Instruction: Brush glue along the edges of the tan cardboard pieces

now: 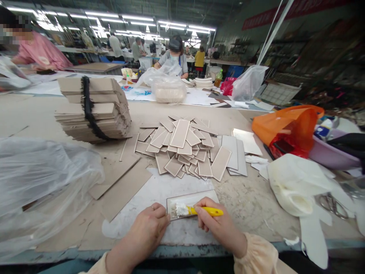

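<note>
Gripping a yellow-handled brush point(211, 211), the right hand point(218, 221) sets its white-loaded bristles on the left part of a rectangular panel point(196, 198). The left hand point(151, 224) has its fingers curled together at that panel's left end; whether they pinch the edge, I cannot tell. The panel lies on a white-smeared sheet point(132, 207) at the near side of the bench point(248, 205). Its face looks mostly whitened, so coating this one seems well along, though the bristles hide some of it. Just beyond lies a loose heap of pale-bordered beige panels point(182, 148); whether these are coated underneath is hidden. Farther left, a stack of beige boards point(110, 116) remains bound by a black strap point(88, 108), apparently unused.
</note>
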Demonstrator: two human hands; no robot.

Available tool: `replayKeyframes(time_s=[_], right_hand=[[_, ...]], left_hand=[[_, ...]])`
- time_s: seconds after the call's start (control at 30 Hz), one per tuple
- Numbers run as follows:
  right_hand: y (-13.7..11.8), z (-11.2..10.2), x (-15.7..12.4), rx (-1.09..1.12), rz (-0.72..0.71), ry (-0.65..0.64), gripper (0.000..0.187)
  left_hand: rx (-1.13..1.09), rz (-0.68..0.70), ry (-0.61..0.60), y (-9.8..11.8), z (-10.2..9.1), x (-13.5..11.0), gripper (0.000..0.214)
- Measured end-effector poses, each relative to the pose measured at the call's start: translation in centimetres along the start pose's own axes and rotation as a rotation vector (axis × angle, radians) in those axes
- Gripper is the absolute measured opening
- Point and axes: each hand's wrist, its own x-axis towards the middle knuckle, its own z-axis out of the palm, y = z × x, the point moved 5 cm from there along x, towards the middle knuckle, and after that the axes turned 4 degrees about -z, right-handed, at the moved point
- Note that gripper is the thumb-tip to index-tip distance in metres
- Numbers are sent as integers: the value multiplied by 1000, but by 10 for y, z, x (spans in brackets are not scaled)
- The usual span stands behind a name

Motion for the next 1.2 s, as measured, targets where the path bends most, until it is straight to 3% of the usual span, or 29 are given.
replayKeyframes(time_s=[0.17, 0.53, 0.8, 1.03, 1.2], right_hand=[[-4, -14, -3, -69, -7, 17, 25], [-9, -80, -21, -214, 73, 120, 28], [-8, -105, -22, -353, 119, 184, 33], [-14, -118, -28, -448, 75, 241, 35], [-28, -127, -38, -367, 56, 352, 34]], left_hand=[[11, 2, 48, -1, 1, 0, 23], [15, 77, 121, -4, 4, -2, 22], [24, 106, 134, 3, -8, 6, 23], [27, 76, 109, 4, -7, 7, 24], [53, 122, 118, 5, -13, 10, 24]])
